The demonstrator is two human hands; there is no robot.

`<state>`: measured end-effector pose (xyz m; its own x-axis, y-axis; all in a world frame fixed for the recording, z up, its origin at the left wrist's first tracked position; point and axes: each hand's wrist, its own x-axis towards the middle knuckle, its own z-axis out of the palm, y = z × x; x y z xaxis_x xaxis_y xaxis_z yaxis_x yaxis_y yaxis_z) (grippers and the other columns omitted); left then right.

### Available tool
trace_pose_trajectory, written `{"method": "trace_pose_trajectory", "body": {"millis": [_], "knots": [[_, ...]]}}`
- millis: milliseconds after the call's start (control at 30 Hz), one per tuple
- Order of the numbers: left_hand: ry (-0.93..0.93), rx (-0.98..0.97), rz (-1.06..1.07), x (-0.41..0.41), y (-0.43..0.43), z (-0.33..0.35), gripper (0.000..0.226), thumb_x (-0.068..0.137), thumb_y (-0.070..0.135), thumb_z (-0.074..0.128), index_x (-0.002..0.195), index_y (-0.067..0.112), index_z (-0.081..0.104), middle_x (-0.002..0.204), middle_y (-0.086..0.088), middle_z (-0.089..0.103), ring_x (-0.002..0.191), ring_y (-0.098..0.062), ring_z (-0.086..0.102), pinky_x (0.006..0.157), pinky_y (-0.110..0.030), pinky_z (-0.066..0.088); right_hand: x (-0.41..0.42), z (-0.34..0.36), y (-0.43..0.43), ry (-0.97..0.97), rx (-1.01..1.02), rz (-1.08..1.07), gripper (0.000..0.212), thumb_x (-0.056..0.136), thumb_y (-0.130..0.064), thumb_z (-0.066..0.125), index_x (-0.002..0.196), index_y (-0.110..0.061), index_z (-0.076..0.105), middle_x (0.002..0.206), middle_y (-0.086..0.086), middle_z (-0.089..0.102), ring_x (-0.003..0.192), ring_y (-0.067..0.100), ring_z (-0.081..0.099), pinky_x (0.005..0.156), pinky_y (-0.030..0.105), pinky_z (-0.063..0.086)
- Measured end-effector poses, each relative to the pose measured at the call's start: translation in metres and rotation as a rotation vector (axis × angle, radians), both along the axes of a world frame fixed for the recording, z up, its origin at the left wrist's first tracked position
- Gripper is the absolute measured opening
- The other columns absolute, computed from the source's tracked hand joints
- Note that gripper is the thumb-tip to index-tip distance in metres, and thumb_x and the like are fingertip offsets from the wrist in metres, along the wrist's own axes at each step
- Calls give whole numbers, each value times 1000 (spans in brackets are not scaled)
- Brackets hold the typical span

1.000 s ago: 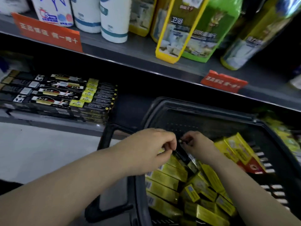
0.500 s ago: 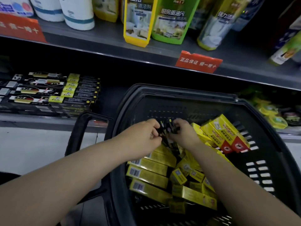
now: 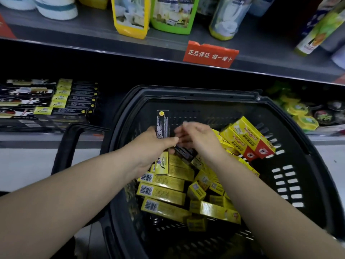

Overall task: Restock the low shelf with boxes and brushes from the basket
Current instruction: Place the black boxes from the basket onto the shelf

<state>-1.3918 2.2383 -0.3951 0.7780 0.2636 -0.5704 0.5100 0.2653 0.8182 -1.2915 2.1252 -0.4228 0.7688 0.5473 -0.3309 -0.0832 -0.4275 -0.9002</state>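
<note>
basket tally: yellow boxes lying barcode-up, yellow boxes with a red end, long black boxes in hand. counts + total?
Barcode-up yellow boxes: 3
Red-ended yellow boxes: 2
Long black box, held in the left hand: 1
Total: 6

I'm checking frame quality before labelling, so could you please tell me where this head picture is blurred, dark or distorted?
Head view: the right hand is motion-blurred over the black plastic basket; the left hand and its long black-and-yellow box look sharper; the low shelf recess is deep shadow; wide-angle distortion bows the grey upper shelf edge.
</note>
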Motion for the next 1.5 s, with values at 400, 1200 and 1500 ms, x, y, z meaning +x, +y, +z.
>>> {"method": "trace_pose_trajectory", "body": {"millis": [400,1200,1500], "knots": [[46,-146,159,2,11,3,14,96,33,49,99,19,52,88,-7,60,73,-16,58,81,-38,52,-4,-107,1,-761,-1111,443,47,97,-12,35,142,-4,22,140,17,32,126,31,37,87,35,47],[41,-88,83,-2,12,1,53,90,27,60,135,9,38,122,-14,60,111,-28,59,100,-47,45,-14,1,-9,67,51,4,23,76,-35,74,90,-24,60,73,-9,66,68,2,62,62,23,49],[-5,-107,34,-6,16,3,85,59,15,80,135,6,43,125,-16,60,116,-29,56,104,-45,41,8,12,-17,-226,-189,117,11,93,-25,56,97,-18,64,95,-6,65,92,12,62,79,25,50]]}}
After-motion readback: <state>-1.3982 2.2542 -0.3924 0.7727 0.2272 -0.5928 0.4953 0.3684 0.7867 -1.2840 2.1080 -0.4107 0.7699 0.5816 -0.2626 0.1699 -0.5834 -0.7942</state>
